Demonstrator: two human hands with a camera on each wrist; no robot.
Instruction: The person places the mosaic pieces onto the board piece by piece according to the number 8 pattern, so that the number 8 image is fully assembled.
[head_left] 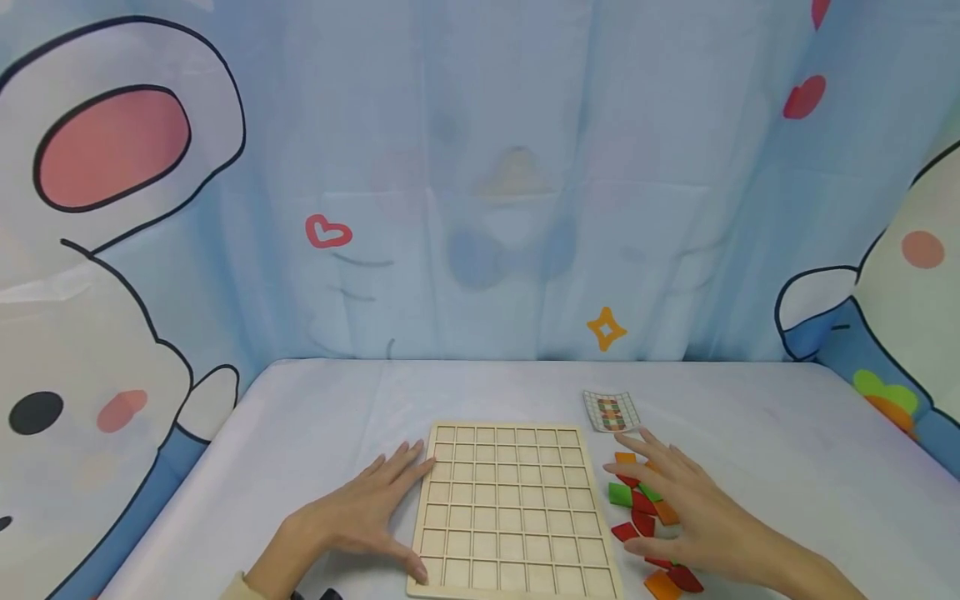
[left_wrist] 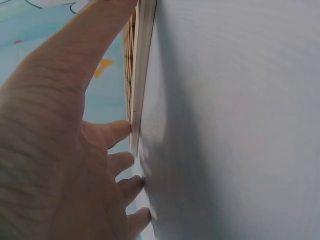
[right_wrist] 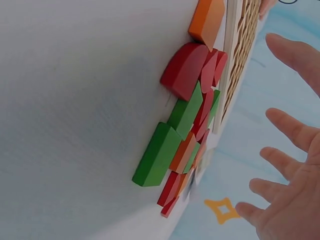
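Observation:
A pale wooden grid board [head_left: 517, 521] with rows of square compartments lies flat on the white table. My left hand [head_left: 360, 504] spreads along its left edge, thumb by the near corner and index fingertip at the side; in the left wrist view that hand [left_wrist: 95, 165] reaches along the board's rim [left_wrist: 142, 75]. My right hand [head_left: 693, 508] hovers with fingers apart over a loose group of coloured blocks. Among them are a red curved block [right_wrist: 185, 70], a green block [right_wrist: 157, 155] and an orange block [right_wrist: 207, 22]. In the right wrist view the right hand [right_wrist: 295, 165] holds nothing.
Beyond the blocks lies a small printed card [head_left: 611, 412] with a coloured pattern on a grid. A dark object [head_left: 330, 594] shows at the bottom edge near the left wrist. Behind the white table [head_left: 337, 400] hangs a blue cartoon curtain [head_left: 510, 108].

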